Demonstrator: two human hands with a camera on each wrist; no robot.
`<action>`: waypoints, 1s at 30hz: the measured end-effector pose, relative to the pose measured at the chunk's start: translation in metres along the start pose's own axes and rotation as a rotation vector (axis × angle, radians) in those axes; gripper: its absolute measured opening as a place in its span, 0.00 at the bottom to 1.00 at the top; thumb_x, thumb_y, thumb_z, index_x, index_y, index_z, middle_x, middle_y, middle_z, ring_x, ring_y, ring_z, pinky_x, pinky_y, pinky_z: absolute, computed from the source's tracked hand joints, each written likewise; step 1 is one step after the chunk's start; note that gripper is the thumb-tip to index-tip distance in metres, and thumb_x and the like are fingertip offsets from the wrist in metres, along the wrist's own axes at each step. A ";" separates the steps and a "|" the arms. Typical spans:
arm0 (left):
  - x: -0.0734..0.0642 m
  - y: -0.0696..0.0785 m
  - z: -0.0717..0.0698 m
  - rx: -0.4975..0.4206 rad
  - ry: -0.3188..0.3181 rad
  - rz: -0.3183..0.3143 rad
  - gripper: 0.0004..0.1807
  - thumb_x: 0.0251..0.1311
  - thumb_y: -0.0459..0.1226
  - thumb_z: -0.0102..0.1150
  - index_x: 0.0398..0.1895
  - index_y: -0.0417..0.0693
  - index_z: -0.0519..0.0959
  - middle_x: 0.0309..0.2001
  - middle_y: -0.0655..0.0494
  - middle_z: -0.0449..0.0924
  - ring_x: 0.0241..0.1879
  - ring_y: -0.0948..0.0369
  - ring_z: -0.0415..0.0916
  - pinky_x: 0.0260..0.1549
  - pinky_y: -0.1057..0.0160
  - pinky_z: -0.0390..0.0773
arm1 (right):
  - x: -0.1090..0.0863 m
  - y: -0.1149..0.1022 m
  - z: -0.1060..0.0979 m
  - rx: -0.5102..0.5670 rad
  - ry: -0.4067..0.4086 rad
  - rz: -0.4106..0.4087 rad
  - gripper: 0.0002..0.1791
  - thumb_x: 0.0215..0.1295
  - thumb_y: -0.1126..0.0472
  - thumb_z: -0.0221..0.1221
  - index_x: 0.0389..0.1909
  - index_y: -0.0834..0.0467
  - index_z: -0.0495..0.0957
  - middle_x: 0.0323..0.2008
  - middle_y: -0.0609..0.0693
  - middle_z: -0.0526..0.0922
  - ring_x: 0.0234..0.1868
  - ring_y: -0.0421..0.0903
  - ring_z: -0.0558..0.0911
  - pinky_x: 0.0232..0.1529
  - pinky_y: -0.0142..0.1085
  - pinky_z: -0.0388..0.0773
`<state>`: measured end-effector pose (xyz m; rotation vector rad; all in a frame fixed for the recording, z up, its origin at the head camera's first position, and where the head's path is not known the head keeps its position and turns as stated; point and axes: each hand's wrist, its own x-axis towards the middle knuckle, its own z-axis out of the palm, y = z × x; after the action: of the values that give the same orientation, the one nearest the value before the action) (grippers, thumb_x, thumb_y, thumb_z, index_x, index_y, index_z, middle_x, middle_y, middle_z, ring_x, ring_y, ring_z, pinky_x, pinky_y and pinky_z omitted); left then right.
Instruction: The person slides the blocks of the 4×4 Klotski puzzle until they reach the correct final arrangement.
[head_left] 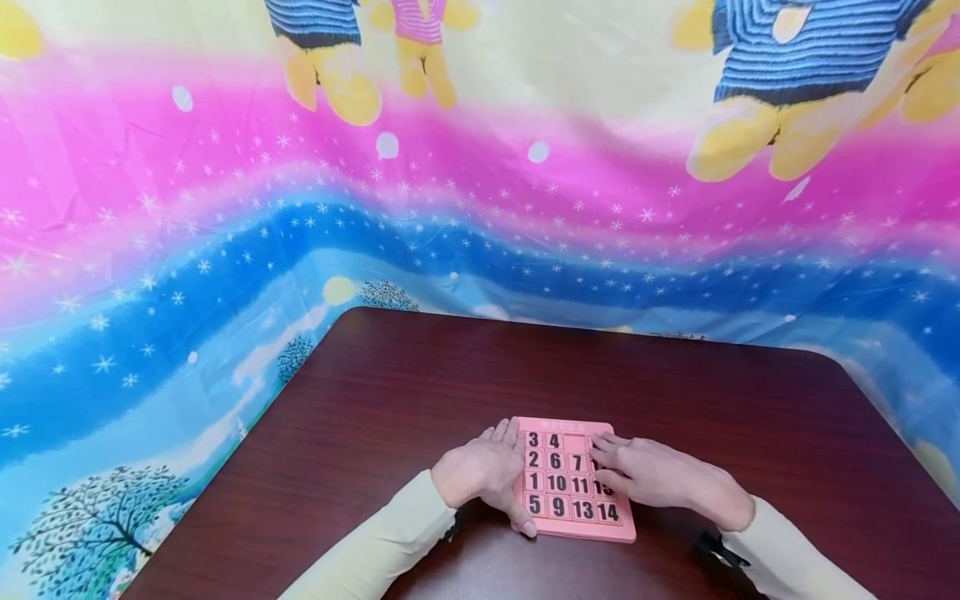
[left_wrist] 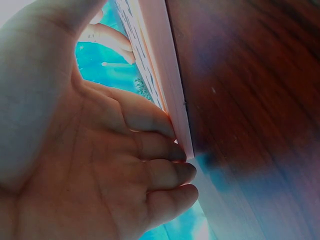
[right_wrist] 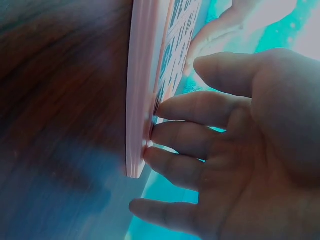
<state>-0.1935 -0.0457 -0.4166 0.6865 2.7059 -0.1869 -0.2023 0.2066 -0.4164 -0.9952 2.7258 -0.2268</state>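
Note:
A pink sliding number puzzle (head_left: 577, 531) lies flat on the table. Its tiles with black numbers read 3, 4 in the top row, beside a bare slot (head_left: 576, 442) in the third column. My left hand (head_left: 483, 467) rests along the puzzle's left side, fingers extended toward the far corner and thumb by the near left corner. In the left wrist view its fingertips (left_wrist: 172, 172) meet the puzzle's edge. My right hand (head_left: 645, 471) reaches over the right side, its fairly straight fingers touching the right-hand column. Those fingers partly hide the upper tiles there.
The dark reddish-brown wooden table (head_left: 420, 383) has rounded far corners. Behind and to its left hangs a patterned cloth (head_left: 480, 225) in pink, blue and cream, close to the table's edges. A black strap (head_left: 722, 550) shows at the right wrist.

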 end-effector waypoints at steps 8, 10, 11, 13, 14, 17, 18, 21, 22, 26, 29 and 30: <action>0.000 -0.001 0.000 -0.011 -0.009 -0.013 0.74 0.31 0.74 0.68 0.77 0.40 0.50 0.79 0.43 0.44 0.79 0.51 0.44 0.77 0.58 0.52 | 0.011 -0.014 -0.004 -0.008 -0.017 0.040 0.29 0.70 0.47 0.56 0.65 0.61 0.73 0.68 0.61 0.71 0.69 0.56 0.71 0.65 0.52 0.72; 0.001 -0.001 0.000 -0.011 -0.007 -0.009 0.74 0.31 0.74 0.68 0.77 0.39 0.51 0.79 0.42 0.44 0.79 0.51 0.44 0.77 0.58 0.52 | 0.015 -0.018 -0.003 -0.017 -0.025 0.038 0.31 0.70 0.46 0.56 0.66 0.61 0.72 0.69 0.61 0.70 0.70 0.55 0.70 0.67 0.52 0.71; 0.001 -0.001 0.000 -0.011 -0.007 -0.008 0.74 0.31 0.74 0.67 0.77 0.39 0.51 0.79 0.42 0.44 0.79 0.51 0.44 0.77 0.58 0.52 | 0.017 -0.019 -0.001 -0.023 -0.028 0.032 0.32 0.70 0.45 0.55 0.66 0.61 0.71 0.69 0.61 0.69 0.71 0.55 0.68 0.68 0.52 0.70; 0.001 0.000 -0.001 -0.007 -0.009 -0.007 0.74 0.31 0.75 0.67 0.77 0.40 0.51 0.79 0.42 0.45 0.78 0.51 0.45 0.77 0.59 0.52 | 0.020 -0.021 0.001 -0.026 -0.029 0.013 0.33 0.70 0.45 0.55 0.67 0.63 0.69 0.70 0.62 0.68 0.73 0.57 0.65 0.69 0.53 0.67; 0.001 0.000 -0.001 -0.002 -0.009 -0.006 0.74 0.31 0.75 0.67 0.77 0.40 0.51 0.79 0.42 0.45 0.78 0.51 0.45 0.77 0.59 0.52 | 0.021 -0.022 0.001 -0.030 -0.027 0.000 0.33 0.70 0.45 0.55 0.68 0.64 0.69 0.70 0.63 0.67 0.73 0.57 0.65 0.70 0.53 0.66; 0.001 0.001 -0.001 0.016 -0.010 -0.001 0.74 0.31 0.75 0.67 0.77 0.40 0.52 0.79 0.42 0.46 0.78 0.51 0.46 0.76 0.59 0.53 | 0.024 -0.026 0.003 -0.040 -0.010 -0.047 0.34 0.70 0.47 0.55 0.68 0.66 0.67 0.70 0.64 0.66 0.73 0.59 0.64 0.70 0.56 0.64; 0.001 0.001 -0.001 0.018 -0.011 0.000 0.74 0.31 0.75 0.66 0.77 0.40 0.52 0.79 0.42 0.46 0.78 0.51 0.46 0.76 0.59 0.53 | 0.025 -0.027 0.004 -0.041 -0.007 -0.058 0.34 0.70 0.48 0.55 0.68 0.66 0.67 0.70 0.65 0.66 0.73 0.59 0.63 0.70 0.57 0.64; 0.001 0.001 -0.001 0.013 -0.012 0.000 0.73 0.32 0.75 0.66 0.77 0.40 0.52 0.79 0.42 0.45 0.78 0.51 0.45 0.76 0.59 0.53 | 0.027 -0.031 0.004 -0.051 -0.013 -0.058 0.35 0.70 0.46 0.55 0.69 0.64 0.66 0.71 0.63 0.65 0.74 0.58 0.62 0.71 0.57 0.63; 0.001 0.001 -0.002 0.009 -0.012 0.000 0.73 0.32 0.75 0.66 0.77 0.40 0.52 0.79 0.42 0.45 0.78 0.51 0.45 0.76 0.59 0.53 | 0.029 -0.033 0.004 -0.056 -0.019 -0.053 0.35 0.70 0.46 0.55 0.70 0.63 0.65 0.72 0.62 0.64 0.75 0.58 0.62 0.71 0.58 0.62; 0.001 0.001 -0.001 0.001 -0.010 -0.002 0.73 0.31 0.75 0.67 0.77 0.40 0.52 0.79 0.42 0.45 0.78 0.51 0.45 0.76 0.59 0.52 | 0.032 -0.036 0.005 -0.066 -0.051 -0.028 0.35 0.70 0.44 0.54 0.71 0.60 0.65 0.73 0.61 0.62 0.75 0.57 0.60 0.70 0.61 0.61; 0.002 0.000 0.000 0.006 -0.007 -0.002 0.73 0.31 0.75 0.67 0.77 0.40 0.52 0.79 0.42 0.46 0.78 0.51 0.45 0.76 0.59 0.52 | 0.033 -0.036 0.006 -0.074 -0.058 -0.021 0.35 0.70 0.44 0.54 0.71 0.60 0.65 0.73 0.61 0.62 0.75 0.59 0.60 0.69 0.62 0.62; 0.002 0.000 0.000 0.011 -0.006 -0.002 0.73 0.31 0.75 0.66 0.77 0.40 0.52 0.79 0.42 0.46 0.78 0.51 0.46 0.76 0.59 0.53 | 0.033 -0.036 0.006 -0.078 -0.054 -0.024 0.35 0.70 0.44 0.54 0.70 0.59 0.66 0.73 0.61 0.63 0.75 0.60 0.60 0.69 0.62 0.62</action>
<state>-0.1950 -0.0445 -0.4172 0.6851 2.7022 -0.2037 -0.2034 0.1574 -0.4196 -1.0388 2.6935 -0.0971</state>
